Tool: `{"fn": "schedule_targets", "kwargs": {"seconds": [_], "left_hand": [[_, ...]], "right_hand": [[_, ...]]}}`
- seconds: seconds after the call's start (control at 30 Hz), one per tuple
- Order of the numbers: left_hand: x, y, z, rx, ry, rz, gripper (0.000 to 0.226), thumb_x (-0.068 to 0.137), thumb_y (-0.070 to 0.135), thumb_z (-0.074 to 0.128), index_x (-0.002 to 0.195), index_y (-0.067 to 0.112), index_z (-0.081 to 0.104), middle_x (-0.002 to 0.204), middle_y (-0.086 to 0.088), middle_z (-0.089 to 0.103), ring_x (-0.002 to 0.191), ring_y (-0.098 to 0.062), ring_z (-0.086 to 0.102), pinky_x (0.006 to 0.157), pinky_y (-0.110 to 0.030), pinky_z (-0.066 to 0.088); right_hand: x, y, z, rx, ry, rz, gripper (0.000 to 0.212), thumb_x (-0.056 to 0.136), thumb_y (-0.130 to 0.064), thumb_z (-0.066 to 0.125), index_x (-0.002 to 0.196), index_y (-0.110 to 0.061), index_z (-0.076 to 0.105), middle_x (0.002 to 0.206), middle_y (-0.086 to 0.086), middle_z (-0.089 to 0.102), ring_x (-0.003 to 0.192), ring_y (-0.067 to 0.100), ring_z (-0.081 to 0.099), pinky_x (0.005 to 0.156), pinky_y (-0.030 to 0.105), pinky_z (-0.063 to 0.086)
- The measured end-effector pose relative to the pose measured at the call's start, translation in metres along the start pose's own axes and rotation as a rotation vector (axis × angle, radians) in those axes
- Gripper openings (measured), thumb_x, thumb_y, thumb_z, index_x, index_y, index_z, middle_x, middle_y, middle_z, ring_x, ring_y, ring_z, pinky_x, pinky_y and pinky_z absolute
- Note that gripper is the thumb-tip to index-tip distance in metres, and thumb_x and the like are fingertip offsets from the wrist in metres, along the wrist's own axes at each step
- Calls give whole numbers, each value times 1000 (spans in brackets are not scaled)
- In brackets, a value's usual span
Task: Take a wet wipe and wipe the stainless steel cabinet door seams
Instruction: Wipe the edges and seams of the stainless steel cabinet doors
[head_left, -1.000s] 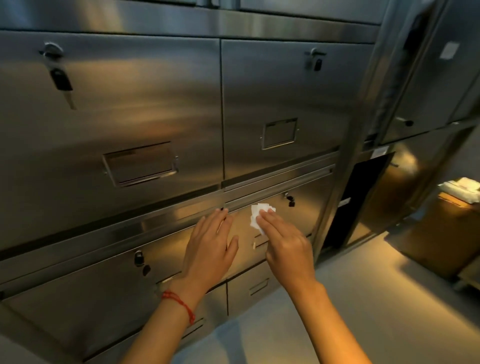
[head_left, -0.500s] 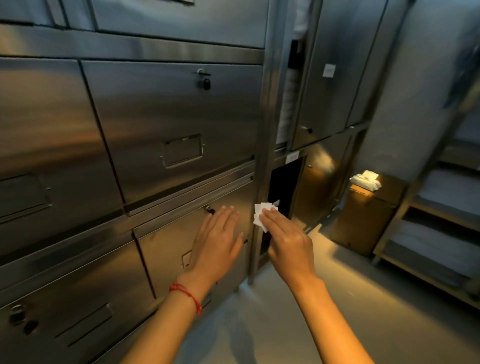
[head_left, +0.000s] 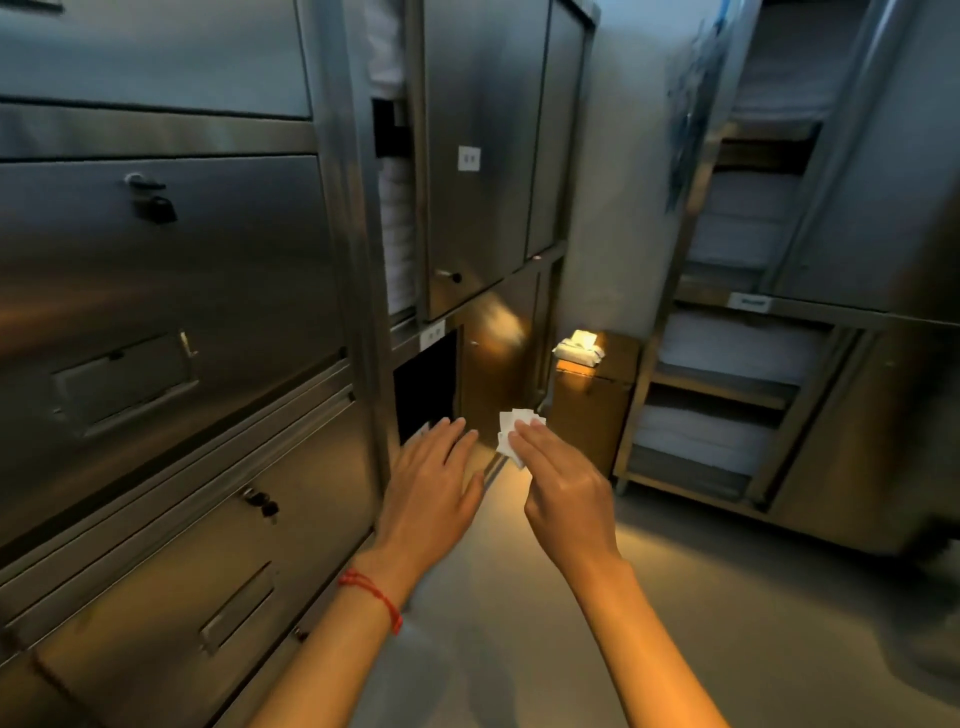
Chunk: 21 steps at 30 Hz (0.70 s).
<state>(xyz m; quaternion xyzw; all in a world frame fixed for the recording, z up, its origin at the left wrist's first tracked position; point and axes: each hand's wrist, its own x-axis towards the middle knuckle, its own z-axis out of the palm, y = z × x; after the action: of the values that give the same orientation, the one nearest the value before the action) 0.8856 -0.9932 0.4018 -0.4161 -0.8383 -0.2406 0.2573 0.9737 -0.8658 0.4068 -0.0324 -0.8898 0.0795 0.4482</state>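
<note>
The stainless steel cabinet (head_left: 182, 270) with its drawer fronts and seams fills the left side. My right hand (head_left: 563, 491) pinches a folded white wet wipe (head_left: 511, 431) at its fingertips, held in the air to the right of the cabinet's corner post and off the metal. My left hand (head_left: 431, 488), with a red string on the wrist, is flat with straight fingers beside that post, in front of a dark open compartment (head_left: 426, 384). I cannot tell if it touches the metal.
Tall steel doors (head_left: 478, 208) stand past the post. A pack of wipes (head_left: 577, 349) lies on a brown box (head_left: 592, 415) by the wall. A metal rack with folded linens (head_left: 727, 358) is at the right. Grey floor lies below.
My view has swung right. Both hands slid right along the drawer seam, past the cabinet's right edge, and the wipe has come off the metal.
</note>
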Motion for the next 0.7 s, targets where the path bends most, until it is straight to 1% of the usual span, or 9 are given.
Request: {"fn": "schedule_targets", "kwargs": {"seconds": [0.17,0.23,0.33,0.43,0.53,0.6,0.7], "left_hand": [[41,8,33,-80,-32,93,43,82,15,69,122,3,59,128,-15,57,122,-30,51,102,-42,34],[57,12,46,-107,-61,134,43,86,18,64,126,5,56,132,-14,54,126,-28,48,104,-41,33],[80,18,63,-155,-89,208,42,87,18,63,127,5,56,132,-13,54,126,-28,47,105,-42,33],[99,26,76,-179,-104,288,43,80,13,71,120,1,60,124,-17,60,118,-32,55,99,-47,39],[115,36,91,-231,-110,345,44,77,11,74,117,0,62,121,-19,61,116,-33,56,95,-50,43],[123,44,101,-258,-120,376,44,80,14,72,120,2,60,124,-17,59,119,-32,54,98,-47,41],[133,61,117,-311,-145,425,43,84,16,68,124,4,58,128,-16,57,123,-30,51,102,-43,35]], "right_hand": [[10,31,-2,-130,-7,105,57,52,17,81,105,-2,71,108,14,69,104,26,65,88,38,49],[13,43,-4,-173,2,145,57,52,17,82,105,-1,71,108,14,69,103,27,66,87,38,50],[18,59,-7,-237,10,202,56,52,14,83,104,-1,71,106,15,70,101,27,66,83,42,53],[19,72,-10,-288,6,256,55,52,13,83,104,1,71,107,16,69,101,29,66,79,46,56],[18,86,-12,-340,15,310,55,54,16,81,105,1,70,108,16,69,103,29,65,80,46,56],[16,95,-17,-388,28,340,54,54,15,81,105,1,70,108,16,69,103,28,65,83,44,55],[10,111,-26,-454,59,381,56,51,16,81,104,1,71,107,16,69,101,29,66,81,45,55]]}}
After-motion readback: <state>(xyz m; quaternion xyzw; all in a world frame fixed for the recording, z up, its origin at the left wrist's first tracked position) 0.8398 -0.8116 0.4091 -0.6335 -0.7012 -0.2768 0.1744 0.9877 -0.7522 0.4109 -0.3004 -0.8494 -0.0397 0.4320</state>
